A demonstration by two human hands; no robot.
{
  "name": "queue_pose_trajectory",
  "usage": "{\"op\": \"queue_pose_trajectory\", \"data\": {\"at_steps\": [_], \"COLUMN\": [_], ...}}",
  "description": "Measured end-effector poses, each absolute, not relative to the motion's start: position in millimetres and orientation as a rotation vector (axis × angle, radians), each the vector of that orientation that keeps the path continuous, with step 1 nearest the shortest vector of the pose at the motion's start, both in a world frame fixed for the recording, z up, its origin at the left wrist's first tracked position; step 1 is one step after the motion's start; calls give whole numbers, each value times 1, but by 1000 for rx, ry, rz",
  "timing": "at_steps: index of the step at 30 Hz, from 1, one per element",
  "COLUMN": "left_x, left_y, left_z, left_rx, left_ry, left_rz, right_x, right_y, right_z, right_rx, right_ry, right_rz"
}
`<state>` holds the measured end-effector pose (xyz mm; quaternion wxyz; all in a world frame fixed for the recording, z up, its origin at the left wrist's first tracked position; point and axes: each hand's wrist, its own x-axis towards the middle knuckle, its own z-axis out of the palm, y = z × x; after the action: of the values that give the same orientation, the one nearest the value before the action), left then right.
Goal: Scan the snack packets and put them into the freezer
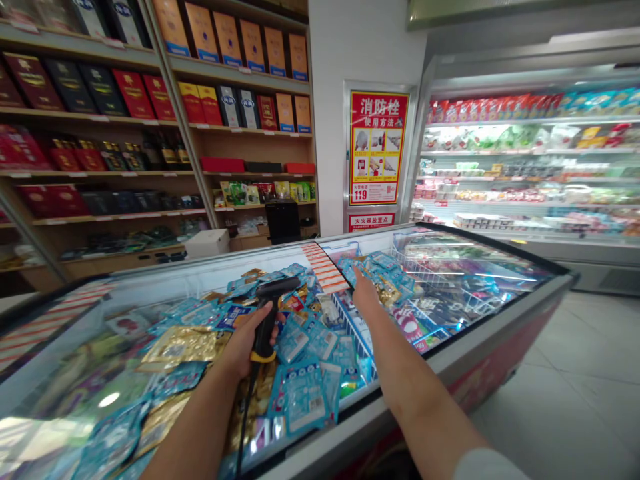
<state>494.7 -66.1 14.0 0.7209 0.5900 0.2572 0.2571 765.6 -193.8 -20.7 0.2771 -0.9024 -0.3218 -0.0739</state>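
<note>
My left hand (pixel 247 340) is wrapped round the grip of a black barcode scanner (pixel 270 300) whose head points out over the open chest freezer (pixel 480 333). A cable hangs down from the scanner's grip. My right hand (pixel 364 293) reaches further into the freezer and rests on a heap of blue and gold packets (pixel 385 277); its fingers are hidden behind the hand. Blue packets (pixel 305 393) and gold packets (pixel 180 343) fill the freezer below both arms.
Sliding glass lids (pixel 475 267) cover the freezer's right part and its left part. Wooden shelves of boxed goods (pixel 150 100) stand behind. A refrigerated display case (pixel 530 160) lines the right wall, with tiled floor (pixel 575 393) in front. A red poster (pixel 379 147) hangs on the pillar.
</note>
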Motion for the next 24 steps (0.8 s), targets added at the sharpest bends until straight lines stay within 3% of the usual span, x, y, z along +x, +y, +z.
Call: {"op": "queue_pose_trajectory", "data": {"at_steps": [14, 24], "left_x": [491, 489], "left_y": [-67, -65], "left_z": [22, 29], "left_rx": [1091, 979], "left_ry": [599, 623], "left_rz": [643, 702], "right_x": [780, 755], "right_y": [-208, -180], "right_z": [-22, -20], "right_rx": [-2464, -2208], "right_ry": [-554, -912], "right_rz": [-460, -389]}}
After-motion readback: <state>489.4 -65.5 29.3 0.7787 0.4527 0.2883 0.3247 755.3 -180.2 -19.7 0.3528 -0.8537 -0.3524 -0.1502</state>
